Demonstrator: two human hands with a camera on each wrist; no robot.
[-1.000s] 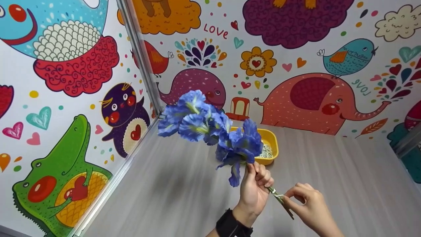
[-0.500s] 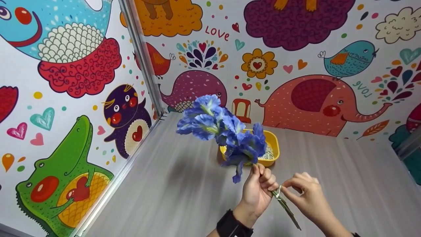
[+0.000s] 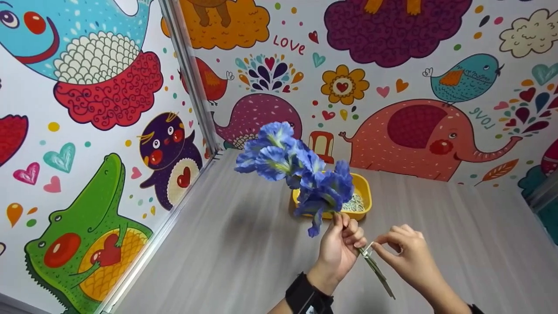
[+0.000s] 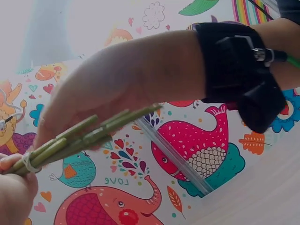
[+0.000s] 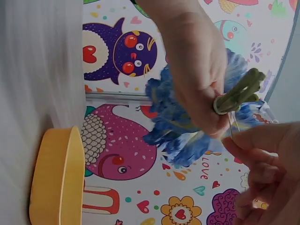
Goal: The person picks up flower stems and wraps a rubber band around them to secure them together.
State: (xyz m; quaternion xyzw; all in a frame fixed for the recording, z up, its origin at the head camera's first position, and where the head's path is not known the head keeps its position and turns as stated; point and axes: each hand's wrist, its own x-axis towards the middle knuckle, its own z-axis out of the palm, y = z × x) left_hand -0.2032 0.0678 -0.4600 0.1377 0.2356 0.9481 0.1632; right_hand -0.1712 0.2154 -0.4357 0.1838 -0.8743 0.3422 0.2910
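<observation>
In the head view my left hand [image 3: 340, 246] grips the green stems [image 3: 378, 272] of several blue artificial irises [image 3: 301, 170], whose blooms lean up and left. Just below that fist, a white rubber band [image 3: 367, 249] loops round the stems. My right hand [image 3: 409, 253] pinches part of the band between thumb and forefinger, drawing it away from them. The right wrist view shows the wound band [image 5: 218, 105] and thin strands stretched to my right fingertips. Cut stem ends [image 4: 93, 133] extend past the band in the left wrist view.
Behind the blooms, a yellow basket [image 3: 367, 196] holds several whitish rubber bands [image 3: 354, 203]. It stands on a grey wood-grain tabletop [image 3: 244, 270]. Cartoon-printed panels [image 3: 279, 65] rise at the back and left, joined by a metal corner strip [image 3: 192, 74].
The flowers have shifted slightly to the right. My right hand has moved up, nearer my left fist, still pinching the band, which now sits closer to that fist.
</observation>
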